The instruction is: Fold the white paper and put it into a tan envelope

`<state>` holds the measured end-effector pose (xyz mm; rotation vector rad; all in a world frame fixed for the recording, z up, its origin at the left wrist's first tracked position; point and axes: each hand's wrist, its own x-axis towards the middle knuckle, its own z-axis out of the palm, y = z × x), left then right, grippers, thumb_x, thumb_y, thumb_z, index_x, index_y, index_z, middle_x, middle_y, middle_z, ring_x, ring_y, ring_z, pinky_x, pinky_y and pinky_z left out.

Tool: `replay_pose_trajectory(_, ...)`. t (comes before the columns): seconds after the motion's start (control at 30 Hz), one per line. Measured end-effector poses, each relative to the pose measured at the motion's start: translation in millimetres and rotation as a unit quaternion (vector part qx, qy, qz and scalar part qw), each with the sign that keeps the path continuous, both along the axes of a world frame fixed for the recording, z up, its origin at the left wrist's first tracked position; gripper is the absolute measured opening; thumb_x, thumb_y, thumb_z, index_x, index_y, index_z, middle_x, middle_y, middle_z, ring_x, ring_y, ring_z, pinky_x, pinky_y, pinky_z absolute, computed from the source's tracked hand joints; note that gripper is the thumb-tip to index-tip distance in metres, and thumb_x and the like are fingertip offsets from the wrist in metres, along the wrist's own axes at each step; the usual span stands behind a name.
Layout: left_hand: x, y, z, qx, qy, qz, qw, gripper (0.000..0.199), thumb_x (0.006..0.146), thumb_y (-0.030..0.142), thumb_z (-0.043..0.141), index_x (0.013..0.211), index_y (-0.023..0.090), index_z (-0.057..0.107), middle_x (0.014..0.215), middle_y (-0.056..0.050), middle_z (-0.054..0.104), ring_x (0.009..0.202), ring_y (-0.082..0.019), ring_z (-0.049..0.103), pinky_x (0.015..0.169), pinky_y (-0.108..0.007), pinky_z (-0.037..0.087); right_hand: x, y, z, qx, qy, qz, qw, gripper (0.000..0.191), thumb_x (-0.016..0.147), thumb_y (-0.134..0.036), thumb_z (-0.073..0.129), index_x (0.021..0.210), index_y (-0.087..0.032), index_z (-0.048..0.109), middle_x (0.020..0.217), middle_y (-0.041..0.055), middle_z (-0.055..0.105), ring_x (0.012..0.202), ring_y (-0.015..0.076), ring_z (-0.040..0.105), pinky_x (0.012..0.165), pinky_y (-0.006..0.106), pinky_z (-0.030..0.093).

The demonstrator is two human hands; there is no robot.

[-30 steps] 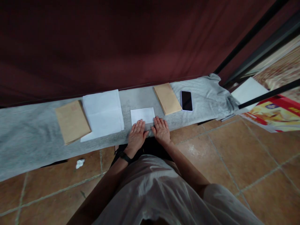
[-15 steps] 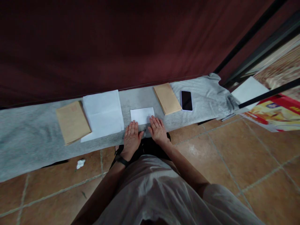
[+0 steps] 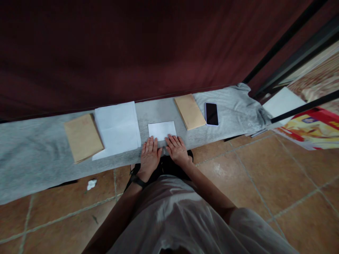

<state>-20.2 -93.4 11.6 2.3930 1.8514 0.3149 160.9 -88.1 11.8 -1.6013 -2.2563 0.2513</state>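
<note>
A small folded white paper (image 3: 162,129) lies on the grey cloth in front of me. My left hand (image 3: 150,155) rests flat at its near left corner, fingers stretched out. At the near right edge lies my right hand (image 3: 177,150), palm down, its fingertips over the paper's border. Neither hand grips anything. Left of the paper is a stack of larger white sheets (image 3: 118,127). To the right lies a brown envelope (image 3: 190,112).
Another brown envelope stack (image 3: 83,137) overlaps the white sheets at the left. A phone (image 3: 211,114) sits beside the right envelope. The narrow grey-covered bench (image 3: 31,151) runs along a dark red curtain (image 3: 132,53). A crumpled tissue (image 3: 91,184) is on the tiled floor.
My right hand has shifted slightly left along the paper's near edge. My left hand stays in nearly the same place, and the papers and envelopes lie as before.
</note>
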Motion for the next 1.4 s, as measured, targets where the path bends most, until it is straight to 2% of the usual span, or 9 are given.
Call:
replay_pose_trajectory(0.3, 7.4, 2.4, 6.6, -0.004, -0.003, 0.012, 1.0, 0.059, 0.104, 0.036, 0.03, 0.155, 0.007, 0.035, 0.163, -0.018, 0.032, 0.154, -0.029, 0.023, 0.125, -0.054, 0.022, 11.3, -4.2, -3.0, 0.0, -0.014, -0.02, 1.0, 0.05, 0.106, -0.037, 0.041, 0.153, -0.018, 0.044, 0.16, 0.0093, 0.04, 0.147, 0.0289, 0.039, 0.123, 0.05, 0.027)
replay_pose_trajectory(0.57, 33.4, 27.2, 17.9, -0.036, -0.051, -0.06, 0.996, 0.057, 0.105, 0.035, 0.025, 0.154, 0.008, 0.038, 0.162, -0.013, 0.036, 0.155, -0.025, 0.023, 0.127, -0.046, 0.022, 9.6, -4.0, -4.1, 0.003, -0.016, -0.021, 1.0, 0.05, 0.105, -0.035, 0.043, 0.152, -0.016, 0.046, 0.16, 0.0105, 0.041, 0.146, 0.0301, 0.039, 0.123, 0.051, 0.026)
replay_pose_trajectory(0.8, 51.9, 48.4, 14.6, -0.067, -0.055, -0.101, 0.991, 0.059, 0.106, 0.041, 0.027, 0.153, 0.008, 0.04, 0.163, -0.013, 0.035, 0.155, -0.027, 0.021, 0.127, -0.048, 0.02, 10.8, -4.5, -4.3, 0.006, -0.015, -0.014, 1.0, 0.048, 0.103, -0.029, 0.047, 0.148, -0.013, 0.05, 0.16, 0.0112, 0.041, 0.146, 0.0297, 0.039, 0.123, 0.051, 0.027)
replay_pose_trajectory(1.07, 45.7, 67.7, 10.7, -0.057, -0.054, -0.089, 0.993, 0.06, 0.105, 0.041, 0.028, 0.155, 0.009, 0.036, 0.164, -0.014, 0.032, 0.155, -0.027, 0.021, 0.127, -0.047, 0.018, 9.7, -3.2, -7.3, 0.009, -0.002, -0.027, 1.0, 0.05, 0.104, -0.035, 0.047, 0.149, -0.014, 0.048, 0.156, 0.0113, 0.046, 0.145, 0.0292, 0.041, 0.123, 0.051, 0.027)
replay_pose_trajectory(1.4, 28.3, 78.3, 5.6, -0.037, -0.039, -0.029, 0.998, 0.063, 0.103, 0.041, 0.03, 0.156, 0.006, 0.033, 0.164, -0.017, 0.03, 0.155, -0.027, 0.022, 0.126, -0.047, 0.019, 9.7, -2.9, -6.1, 0.004, -0.002, -0.029, 1.0, 0.05, 0.105, -0.037, 0.044, 0.152, -0.02, 0.044, 0.16, 0.0079, 0.042, 0.146, 0.0283, 0.039, 0.123, 0.05, 0.026)
